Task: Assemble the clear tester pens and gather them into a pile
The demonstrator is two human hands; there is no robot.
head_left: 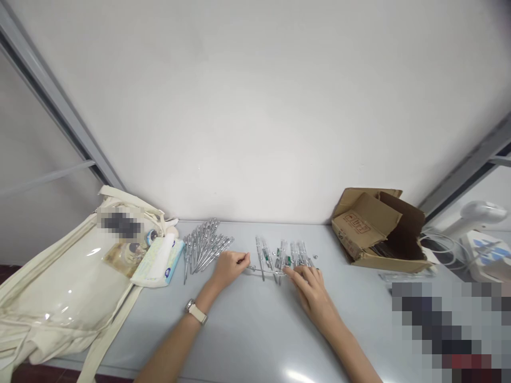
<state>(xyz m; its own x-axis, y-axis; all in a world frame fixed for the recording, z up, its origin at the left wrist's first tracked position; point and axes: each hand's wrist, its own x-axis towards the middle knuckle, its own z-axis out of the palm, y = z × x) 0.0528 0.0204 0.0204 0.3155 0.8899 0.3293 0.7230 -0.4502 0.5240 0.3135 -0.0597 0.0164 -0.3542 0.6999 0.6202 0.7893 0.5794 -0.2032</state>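
Cardboard box (359, 229): flaps raised, set at back of grey table (247, 340), against wall; landmark for all entries.

Slim tool (265, 271), one: thin metal length with clear parts, left of box and nearer the table's front. Long axis roughly crosswise, right end aimed broadly toward the box's side, left end away from it; handle end impossible to tell.

Left hand (231, 267): farther left of box, fingers curled inward at the tool's left end; grip or mere contact, impossible to tell. Pale-strapped watch (196, 311) at wrist.

Right hand (311, 290): nearer to box, thumb and forefinger pinching the tool's right end, other fingers bent beside clear-handled tools (297, 252).

Tool pair (260, 254): left of box, long axes front to back, clear ends toward wall.

Tool pile (203, 247): well left of box, fanned, thin shafts toward table front.

Tissue pack (157, 263): left beyond pile. Cream bag (67, 282): farthest left of box.

White device (479, 215): right of box.
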